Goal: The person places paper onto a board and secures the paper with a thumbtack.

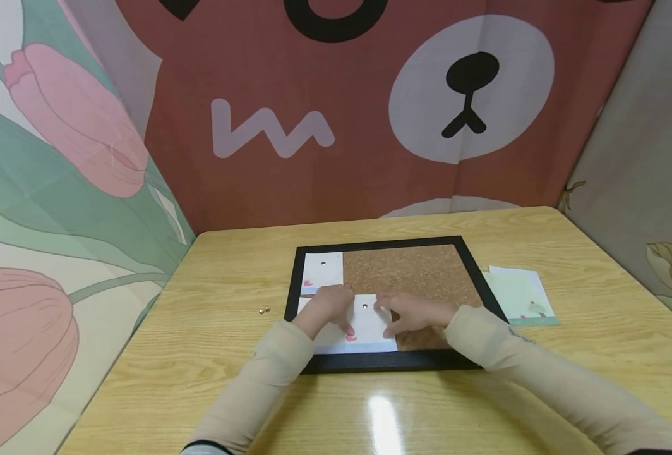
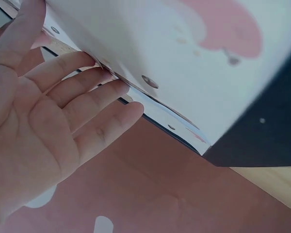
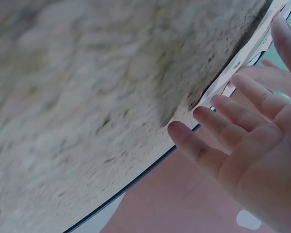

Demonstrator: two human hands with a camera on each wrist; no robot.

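Observation:
A black-framed corkboard (image 1: 427, 272) lies on the table. One white paper sheet (image 1: 324, 275) is fixed by a pin at its upper left, and another sheet (image 1: 330, 342) lies at its lower left, partly covered by an arm. Beside that one lies a sheet with a pink print (image 1: 372, 332), with a metal pin (image 1: 364, 306) near its top. My left hand (image 1: 331, 306) touches this sheet's left side, its fingers extended in the left wrist view. At the right edge my right hand (image 1: 415, 311) rests with spread fingers. The right wrist view shows its fingertips (image 3: 179, 132) at the cork.
Small metal pins (image 1: 264, 310) lie on the wooden table (image 1: 222, 354) left of the board. To its right are overlapping pale green and white sheets (image 1: 520, 294). A cloth with a bear print (image 1: 359, 126) hangs behind the table.

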